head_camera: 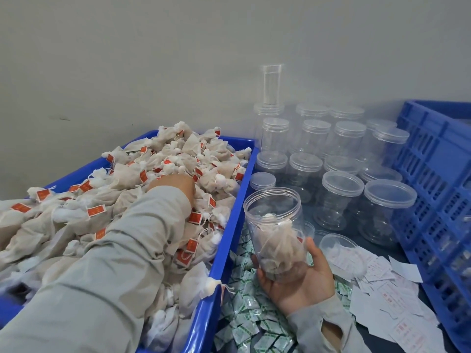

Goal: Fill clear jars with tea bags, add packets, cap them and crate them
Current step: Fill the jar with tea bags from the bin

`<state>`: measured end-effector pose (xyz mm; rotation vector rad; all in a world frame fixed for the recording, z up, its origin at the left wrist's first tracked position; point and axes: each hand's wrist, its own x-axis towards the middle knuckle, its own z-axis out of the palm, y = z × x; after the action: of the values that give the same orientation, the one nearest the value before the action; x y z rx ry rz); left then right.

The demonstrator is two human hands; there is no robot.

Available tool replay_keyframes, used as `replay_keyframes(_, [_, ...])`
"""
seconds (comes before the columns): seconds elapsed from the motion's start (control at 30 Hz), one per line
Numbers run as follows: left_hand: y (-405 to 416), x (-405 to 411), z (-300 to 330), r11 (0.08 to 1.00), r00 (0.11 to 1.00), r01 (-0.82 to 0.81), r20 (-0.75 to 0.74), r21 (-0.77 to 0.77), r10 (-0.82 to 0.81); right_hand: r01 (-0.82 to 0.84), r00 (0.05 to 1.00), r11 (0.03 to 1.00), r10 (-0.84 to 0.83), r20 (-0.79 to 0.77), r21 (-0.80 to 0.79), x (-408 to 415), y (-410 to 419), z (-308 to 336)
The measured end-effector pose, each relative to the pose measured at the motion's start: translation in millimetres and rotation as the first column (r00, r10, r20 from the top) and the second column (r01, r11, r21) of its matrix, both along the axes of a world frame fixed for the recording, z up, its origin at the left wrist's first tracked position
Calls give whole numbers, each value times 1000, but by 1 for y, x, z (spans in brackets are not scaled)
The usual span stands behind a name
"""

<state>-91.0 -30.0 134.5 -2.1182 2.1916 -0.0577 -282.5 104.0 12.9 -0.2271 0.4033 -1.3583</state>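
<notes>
A blue bin [224,240] on the left is heaped with white tea bags [178,154] that carry red tags. My left hand [173,186] reaches into the heap; its fingers are buried among the bags, so I cannot see what they hold. My right hand [300,276] grips an uncapped clear jar [276,230], tilted toward the bin, with a few tea bags in its bottom. Under that hand lies a pile of small green-and-white packets [244,314].
Many capped empty clear jars [341,197] stand in rows against the wall, some stacked. A loose clear lid [339,248] lies on white and red paper slips [382,289]. A blue slatted crate [433,174] stands at the right.
</notes>
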Motion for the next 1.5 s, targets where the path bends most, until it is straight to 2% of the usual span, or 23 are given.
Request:
replay_keyframes(0.1, [3,4,6,999,1000,-10,-6,-41,10,5,1000,1000,-5,-5,11,1,-1,-1])
replay_keyframes(0.23, [6,12,15,1000,999,-21,43,9,20,28,1000,1000,-27,-6,14,0,-1,-1])
replay_keyframes(0.33, [6,13,21,1000,1000,-6,20,-8,6,50,999,999,-50,17,22,-2,-2,-2])
replay_keyframes(0.4, [9,13,23,998,997,10,-80,-61,-15,56,998,998,-57,24,26,-2,-2,-3])
replay_keyframes(0.5, [13,12,25,974,925,15,-367,-226,-99,55,998,998,-55,22,18,-2,-3,-3])
replay_keyframes(0.57, [14,10,24,931,805,-14,-557,-364,-205,46,999,999,-47,6,10,-1,-3,-3])
replay_keyframes(0.63, [17,5,23,905,657,-29,-691,-424,-303,48,999,999,-48,-2,6,0,-3,-2])
replay_keyframes(0.67, [18,2,22,904,566,-24,-752,-426,-339,49,999,999,-49,-5,9,1,-3,-2])
replay_keyframes(0.73, [24,-6,22,923,304,8,-879,-384,-368,54,998,998,-54,-19,11,1,-2,-1])
replay_keyframes(0.8, [30,-13,23,945,47,92,-946,-315,-320,59,998,998,-59,-29,15,2,-1,1])
replay_keyframes(0.9, [38,-20,25,937,-164,236,-961,-256,-222,70,996,997,-68,-61,33,4,-2,1])
replay_keyframes(0.97, [42,-23,26,921,-263,323,-956,-217,-133,55,996,998,-53,-72,36,5,-1,2])
replay_keyframes(1.03, [47,-24,28,905,-261,384,-962,-182,-83,39,997,999,-37,-68,32,5,-1,3])
replay_keyframes(1.13, [53,-26,26,891,-164,422,-981,-168,-107,22,999,1000,-21,-49,14,6,0,5])
replay_keyframes(1.23, [56,-30,23,874,-124,448,-981,-188,-148,21,998,1000,-20,-55,15,5,-1,4])
replay_keyframes(1.27, [58,-31,21,862,-87,464,-979,-202,-183,20,998,1000,-19,-56,20,5,-1,3])
replay_keyframes(1.4, [65,-36,12,780,167,551,-877,-296,-450,-10,999,1000,10,-45,8,5,-2,2])
replay_keyframes(1.5, [68,-40,5,712,257,617,-769,-336,-585,-31,998,999,30,-49,-33,5,-2,3])
